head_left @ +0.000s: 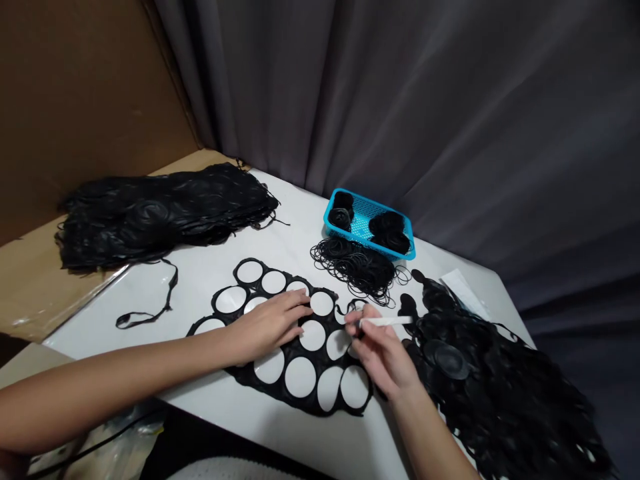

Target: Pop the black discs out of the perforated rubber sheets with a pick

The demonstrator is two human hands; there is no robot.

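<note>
My left hand (273,325) lies flat, fingers stretched out, on a black rubbery sheet (313,401) full of large round holes. White tabletop shows through the holes. Over the sheet's right end, my right hand (387,363) grips a slim white pen-like tool (387,321) between thumb and fingers. Its tip is hidden near the fingers, so I cannot tell whether it touches the sheet. A thin loose black strip curls up at the sheet's upper right edge, beside the right fingertips.
Behind the sheet, thin black rings (357,267) lie heaped against a blue basket (370,237) holding black ring bundles. A large pile of black discs (490,380) covers the right side. Stacked black sheets (160,217) and a loose strip (170,293) lie left. A grey curtain (400,100) hangs behind.
</note>
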